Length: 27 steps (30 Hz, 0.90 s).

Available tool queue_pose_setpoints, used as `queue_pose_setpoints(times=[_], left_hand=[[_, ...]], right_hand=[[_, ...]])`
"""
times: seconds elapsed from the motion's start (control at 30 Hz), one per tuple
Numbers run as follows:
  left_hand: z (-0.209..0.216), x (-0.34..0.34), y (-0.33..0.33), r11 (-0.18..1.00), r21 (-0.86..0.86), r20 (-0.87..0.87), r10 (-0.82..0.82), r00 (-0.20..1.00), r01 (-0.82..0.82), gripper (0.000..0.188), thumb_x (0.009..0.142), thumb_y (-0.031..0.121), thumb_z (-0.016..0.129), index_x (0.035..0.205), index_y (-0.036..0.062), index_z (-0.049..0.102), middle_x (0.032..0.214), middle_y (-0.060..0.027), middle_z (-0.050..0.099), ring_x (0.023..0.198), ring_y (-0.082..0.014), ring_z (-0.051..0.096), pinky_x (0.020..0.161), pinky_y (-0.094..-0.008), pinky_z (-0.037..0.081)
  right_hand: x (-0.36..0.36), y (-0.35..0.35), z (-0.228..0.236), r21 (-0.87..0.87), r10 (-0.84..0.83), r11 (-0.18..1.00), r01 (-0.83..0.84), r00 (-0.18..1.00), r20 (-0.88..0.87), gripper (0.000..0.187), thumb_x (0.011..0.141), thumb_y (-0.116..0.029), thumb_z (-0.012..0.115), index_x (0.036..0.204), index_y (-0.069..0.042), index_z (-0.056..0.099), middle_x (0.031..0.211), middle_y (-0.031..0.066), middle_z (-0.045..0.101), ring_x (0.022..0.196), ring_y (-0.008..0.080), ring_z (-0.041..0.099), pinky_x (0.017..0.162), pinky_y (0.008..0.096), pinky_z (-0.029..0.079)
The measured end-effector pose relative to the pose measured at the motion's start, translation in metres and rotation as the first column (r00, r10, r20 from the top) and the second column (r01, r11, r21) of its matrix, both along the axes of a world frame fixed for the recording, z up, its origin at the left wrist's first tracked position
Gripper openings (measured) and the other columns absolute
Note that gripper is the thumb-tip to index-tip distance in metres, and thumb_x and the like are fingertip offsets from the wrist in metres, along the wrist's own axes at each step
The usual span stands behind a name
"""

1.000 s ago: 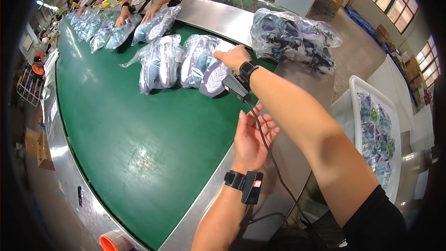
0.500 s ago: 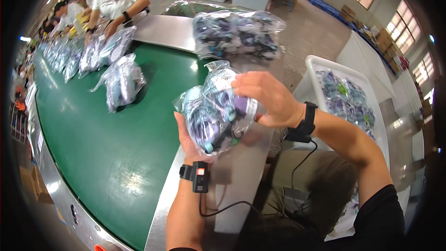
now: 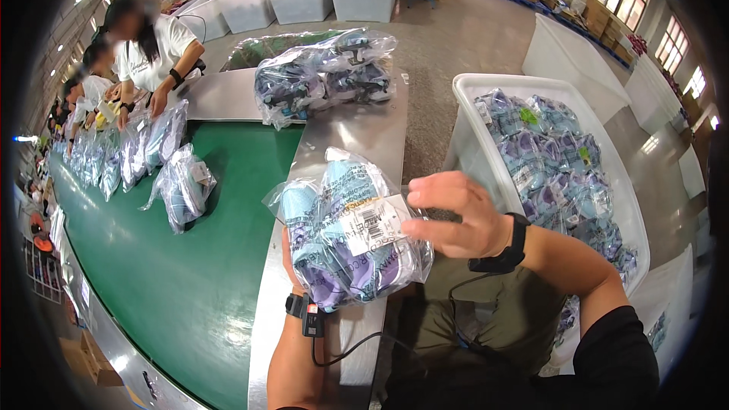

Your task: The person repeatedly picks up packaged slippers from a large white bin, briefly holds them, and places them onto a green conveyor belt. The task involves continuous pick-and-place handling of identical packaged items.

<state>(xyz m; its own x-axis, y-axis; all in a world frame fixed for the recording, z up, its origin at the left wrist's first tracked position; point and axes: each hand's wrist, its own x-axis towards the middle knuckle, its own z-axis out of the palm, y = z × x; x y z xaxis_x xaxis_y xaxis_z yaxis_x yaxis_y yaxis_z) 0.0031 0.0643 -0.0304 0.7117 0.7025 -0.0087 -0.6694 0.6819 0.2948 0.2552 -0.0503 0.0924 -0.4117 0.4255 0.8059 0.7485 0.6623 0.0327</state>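
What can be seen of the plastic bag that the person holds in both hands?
The plastic bag is clear and crinkled, filled with soft items in light blue and purple. A white printed label is stuck on its front. It is held up above the metal ledge beside the green belt. The left hand supports it from behind, mostly hidden. The right hand touches its right edge with the fingers.

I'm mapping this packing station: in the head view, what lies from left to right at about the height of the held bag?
Green conveyor belt → clear bag lying on the belt → held bag of purple and blue items → right hand → white bin of bagged items.
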Motion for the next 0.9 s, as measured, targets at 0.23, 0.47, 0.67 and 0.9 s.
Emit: queue_pose_setpoints(times=[0.23, 0.47, 0.67, 0.9], left_hand=[[0.011, 0.008, -0.007, 0.999, -0.050, -0.109, -0.026, 0.994, 0.020, 0.080, 0.095, 0.062, 0.048, 0.152, 0.0065, 0.042, 0.147, -0.0250, 0.051, 0.128, -0.0452, 0.055, 0.106, -0.0627, 0.046], [0.006, 0.000, -0.026, 0.909, 0.167, -0.542, -0.238, 0.806, 0.381, 0.084, 0.091, 0.052, 0.065, 0.150, -0.0014, 0.040, 0.138, -0.0238, 0.058, 0.121, -0.0368, 0.062, 0.102, -0.0514, 0.053], [0.042, 0.011, -0.054, 0.831, 0.152, -0.624, -0.339, 0.704, 0.536, 0.088, 0.092, 0.058, 0.060, 0.152, -0.0036, 0.037, 0.142, -0.0272, 0.055, 0.127, -0.0408, 0.058, 0.107, -0.0544, 0.048], [0.010, 0.030, -0.033, 0.855, 0.323, -0.409, -0.259, 0.875, 0.405, 0.079, 0.102, 0.065, 0.040, 0.147, 0.0000, 0.044, 0.137, -0.0250, 0.060, 0.121, -0.0394, 0.062, 0.101, -0.0560, 0.053]], right_hand=[[0.031, -0.008, 0.017, -0.462, -0.250, 0.883, 0.087, 0.919, -0.306, 0.031, 0.090, -0.015, 0.072, 0.119, -0.005, 0.067, 0.109, 0.0106, 0.066, 0.099, 0.0230, 0.065, 0.083, 0.0350, 0.054], [0.033, -0.004, -0.016, -0.742, -0.430, 0.095, -0.663, 0.645, -0.632, 0.049, 0.100, -0.039, 0.066, 0.124, 0.004, 0.063, 0.113, 0.0134, 0.070, 0.097, 0.0178, 0.067, 0.083, 0.0339, 0.054], [0.028, -0.054, -0.027, -0.868, -0.245, 0.056, -0.493, 0.836, -0.491, 0.064, 0.086, -0.038, 0.081, 0.128, 0.007, 0.062, 0.118, 0.0166, 0.071, 0.107, 0.0223, 0.067, 0.093, 0.0359, 0.051], [0.119, -0.171, 0.006, -0.730, -0.590, 0.410, -0.547, 0.452, -0.669, 0.053, 0.096, -0.028, 0.071, 0.136, 0.006, 0.059, 0.132, 0.0157, 0.066, 0.119, 0.0193, 0.061, 0.102, 0.0344, 0.048]])
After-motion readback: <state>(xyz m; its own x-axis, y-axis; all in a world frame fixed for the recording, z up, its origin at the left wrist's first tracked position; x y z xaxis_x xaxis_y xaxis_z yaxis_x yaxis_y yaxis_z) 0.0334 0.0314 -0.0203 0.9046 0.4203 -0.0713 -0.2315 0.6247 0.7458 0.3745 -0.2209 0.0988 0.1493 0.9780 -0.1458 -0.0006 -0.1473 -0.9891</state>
